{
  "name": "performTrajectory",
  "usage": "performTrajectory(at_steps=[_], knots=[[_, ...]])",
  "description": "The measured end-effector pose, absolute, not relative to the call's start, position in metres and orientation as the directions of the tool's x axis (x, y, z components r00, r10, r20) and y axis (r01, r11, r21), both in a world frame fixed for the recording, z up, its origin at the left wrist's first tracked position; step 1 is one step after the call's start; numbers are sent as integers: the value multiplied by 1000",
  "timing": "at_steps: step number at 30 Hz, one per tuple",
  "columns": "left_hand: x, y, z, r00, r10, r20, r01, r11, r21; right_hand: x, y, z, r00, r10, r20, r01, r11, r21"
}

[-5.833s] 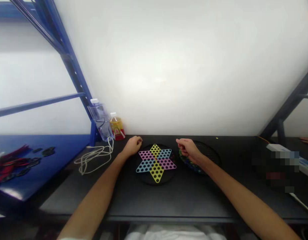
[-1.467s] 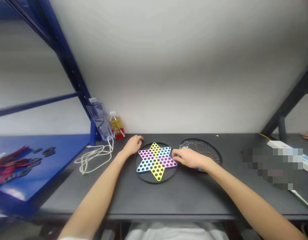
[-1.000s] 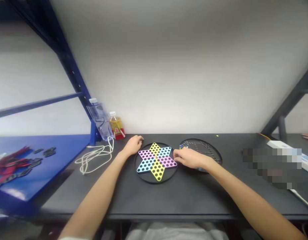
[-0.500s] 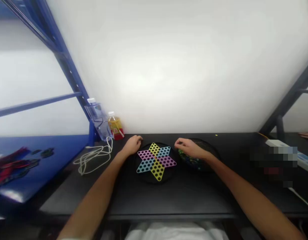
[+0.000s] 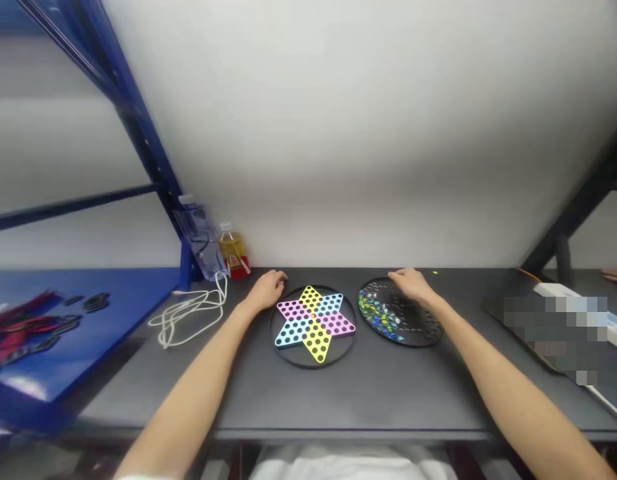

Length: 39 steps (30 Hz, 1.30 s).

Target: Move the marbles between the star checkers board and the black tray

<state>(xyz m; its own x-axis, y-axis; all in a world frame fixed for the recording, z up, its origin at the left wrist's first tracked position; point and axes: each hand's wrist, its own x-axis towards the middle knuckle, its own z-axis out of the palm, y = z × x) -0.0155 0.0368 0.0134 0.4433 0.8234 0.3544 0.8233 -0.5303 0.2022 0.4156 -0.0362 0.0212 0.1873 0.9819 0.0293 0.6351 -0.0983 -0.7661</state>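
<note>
The star board (image 5: 315, 327) lies left of the round tray (image 5: 413, 327), whose left part holds marbles (image 5: 381, 315). Well left of the tray, the left hand (image 5: 267, 291) curls loosely; at its far rim bends the right hand (image 5: 411, 283) — I can't tell if either grips anything — and a bump there could spill the marbles.

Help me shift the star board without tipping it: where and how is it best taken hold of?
Probably by the round black rim, coming from the near side: gaps there between the tips of the star board leave it exposed. I'd avoid the right side, where the tray of marbles sits close.
</note>
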Motion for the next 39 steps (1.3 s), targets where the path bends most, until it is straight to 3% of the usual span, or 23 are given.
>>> performTrajectory(at_steps=[3, 5, 7, 29, 34, 39], knots=[[-15, 37, 14, 440, 828, 346, 829, -523, 198, 409, -39, 22, 169, 986, 10, 926, -155, -344], [-15, 37, 14, 439, 830, 343, 831, -521, 197, 402, -42, 22, 146, 989, -38, 968, -151, -202], [-15, 37, 13, 439, 830, 345, 830, -521, 198, 395, -45, 23, 117, 991, -65, 982, -125, -141], [-17, 37, 15, 441, 829, 344, 822, -527, 216, 390, -56, 36, 102, 994, 29, 969, -93, -230], [-17, 37, 16, 430, 835, 344, 820, -520, 238, 390, -55, 36, 107, 994, 24, 975, -100, -197], [-14, 32, 23, 430, 823, 371, 781, -545, 303, 386, -58, 42, 130, 981, 142, 975, -100, -197]])
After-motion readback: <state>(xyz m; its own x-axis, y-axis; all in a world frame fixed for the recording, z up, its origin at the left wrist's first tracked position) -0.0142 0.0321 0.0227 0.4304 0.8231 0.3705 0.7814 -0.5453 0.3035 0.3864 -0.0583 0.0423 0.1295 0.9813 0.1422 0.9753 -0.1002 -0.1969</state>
